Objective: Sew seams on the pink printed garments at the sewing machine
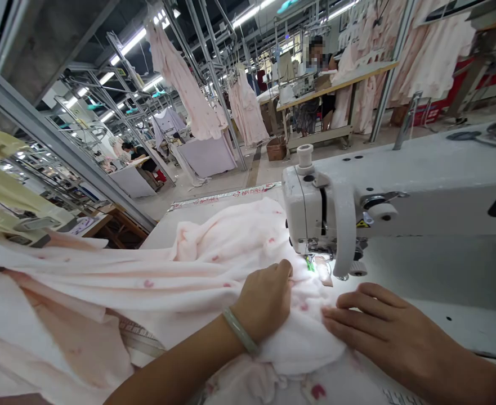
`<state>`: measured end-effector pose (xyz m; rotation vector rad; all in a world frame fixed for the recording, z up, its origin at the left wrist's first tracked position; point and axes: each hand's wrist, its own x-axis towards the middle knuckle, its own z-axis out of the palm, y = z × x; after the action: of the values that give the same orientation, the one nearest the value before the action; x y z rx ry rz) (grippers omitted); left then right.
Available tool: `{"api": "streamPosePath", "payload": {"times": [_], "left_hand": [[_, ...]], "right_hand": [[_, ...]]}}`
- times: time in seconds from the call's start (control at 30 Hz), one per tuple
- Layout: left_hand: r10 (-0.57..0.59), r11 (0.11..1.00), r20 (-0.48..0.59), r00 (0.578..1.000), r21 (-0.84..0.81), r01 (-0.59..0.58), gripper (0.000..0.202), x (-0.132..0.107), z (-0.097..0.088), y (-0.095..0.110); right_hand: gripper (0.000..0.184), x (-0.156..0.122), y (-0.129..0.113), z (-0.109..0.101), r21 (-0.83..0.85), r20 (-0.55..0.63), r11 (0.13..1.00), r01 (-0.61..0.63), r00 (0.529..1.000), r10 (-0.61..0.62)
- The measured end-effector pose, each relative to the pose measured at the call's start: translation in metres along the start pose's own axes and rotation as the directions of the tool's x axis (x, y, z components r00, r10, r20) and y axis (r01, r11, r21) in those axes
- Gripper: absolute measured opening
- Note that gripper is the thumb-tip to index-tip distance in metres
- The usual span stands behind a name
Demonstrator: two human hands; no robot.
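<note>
Cloth (167,287) lies to the left of the machine (400,194), reaching to its lit end. The left hand (268,292), near this end, has its grip closed on a fold; the right hand (376,315), in front of the machine, has extended fingers, tips touching cloth. The step seems to be arranging; the next move probably calls for smooth, even guiding.
</note>
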<state>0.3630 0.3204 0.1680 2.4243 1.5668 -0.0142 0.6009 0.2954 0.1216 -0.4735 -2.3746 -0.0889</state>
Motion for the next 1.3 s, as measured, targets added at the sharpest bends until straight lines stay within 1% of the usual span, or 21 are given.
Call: {"api": "streamPosePath", "payload": {"times": [0.07,0.1,0.13,0.2,0.27,0.33,0.4,0.47,0.57,0.7,0.77,0.83,0.93,1.0,1.07,1.1,1.17,1.2,1.23,1.3], "left_hand": [[0.034,0.999,-0.058,0.998,0.011,-0.033,0.02,0.002,0.001,-0.005],[0.077,0.997,-0.099,0.992,0.031,-0.074,0.021,0.004,0.001,-0.008],[0.146,0.989,-0.137,0.98,0.058,-0.139,0.023,0.005,0.001,-0.01],[0.304,0.951,-0.182,0.935,0.11,-0.288,0.025,0.006,0.002,-0.015],[0.413,0.91,-0.169,0.895,0.11,-0.4,0.026,0.007,0.003,-0.019],[0.447,0.895,-0.131,0.885,0.067,-0.442,0.029,0.009,0.005,-0.022],[0.447,0.894,-0.111,0.888,0.03,-0.446,0.033,0.012,0.006,-0.024],[0.446,0.894,-0.115,0.888,0.013,-0.448,0.038,0.019,0.008,-0.027],[0.442,0.896,-0.109,0.891,0.005,-0.444,0.042,0.034,0.008,-0.032],[0.429,0.903,-0.054,0.902,0.016,-0.429,0.035,0.058,0.0,-0.041],[0.436,0.9,-0.03,0.9,0.02,-0.435,0.031,0.062,-0.009,-0.043],[0.443,0.896,-0.026,0.896,0.031,-0.442,0.03,0.057,-0.018,-0.038],[0.42,0.908,-0.058,0.906,0.043,-0.418,0.026,0.033,-0.025,-0.018],[0.375,0.926,-0.079,0.923,-0.012,-0.377,0.016,0.013,-0.018,-0.001],[0.312,0.941,-0.124,0.942,-0.096,-0.325,0.018,-0.003,-0.005,0.01],[0.274,0.945,-0.165,0.947,-0.135,-0.297,0.019,-0.008,0.003,0.013],[0.223,0.939,-0.262,0.939,-0.202,-0.279,0.015,-0.011,0.018,0.011],[0.218,0.926,-0.302,0.928,-0.236,-0.294,0.013,-0.01,0.022,0.007],[0.23,0.907,-0.325,0.917,-0.27,-0.324,0.012,-0.007,0.025,0.001],[0.294,0.858,-0.336,0.895,-0.321,-0.402,0.01,0.002,0.025,-0.011]], "right_hand": [[0.03,0.005,0.0,-0.002,0.062,0.0,0.997,-0.043,0.999,0.043],[0.029,0.008,0.001,-0.003,0.097,0.015,0.993,-0.073,0.997,0.072],[0.03,0.011,0.001,-0.004,0.13,0.044,0.986,-0.1,0.994,0.095],[0.032,0.016,0.003,-0.006,0.162,0.106,0.977,-0.142,0.986,0.125],[0.031,0.02,0.004,-0.009,0.15,0.098,0.982,-0.116,0.99,0.102],[0.033,0.021,0.005,-0.011,0.131,0.058,0.989,-0.072,0.996,0.065],[0.038,0.021,0.005,-0.011,0.126,0.038,0.99,-0.063,0.998,0.058],[0.042,0.02,0.007,-0.008,0.115,0.055,0.988,-0.099,0.994,0.093],[0.041,0.017,0.014,-0.001,0.083,0.075,0.986,-0.141,0.988,0.135],[0.04,0.015,0.024,0.007,0.068,0.106,0.979,-0.192,0.977,0.184],[0.037,0.014,0.025,0.009,0.07,0.122,0.973,-0.222,0.97,0.212],[0.033,0.013,0.025,0.009,0.084,0.118,0.969,-0.234,0.967,0.224],[0.027,0.01,0.024,0.008,0.073,0.059,0.969,-0.238,0.971,0.234],[0.024,0.007,0.024,0.007,0.029,0.005,0.97,-0.243,0.97,0.243],[0.02,0.005,0.025,0.005,-0.018,-0.019,0.967,-0.252,0.968,0.252],[0.018,0.005,0.026,0.005,-0.032,-0.017,0.965,-0.259,0.966,0.259],[0.018,0.005,0.027,0.004,-0.037,0.016,0.965,-0.26,0.965,0.261],[0.019,0.006,0.027,0.004,-0.028,0.039,0.966,-0.256,0.966,0.256],[0.02,0.007,0.027,0.005,-0.017,0.059,0.968,-0.249,0.967,0.25],[0.022,0.009,0.026,0.008,0.004,0.096,0.973,-0.231,0.969,0.229]]}}
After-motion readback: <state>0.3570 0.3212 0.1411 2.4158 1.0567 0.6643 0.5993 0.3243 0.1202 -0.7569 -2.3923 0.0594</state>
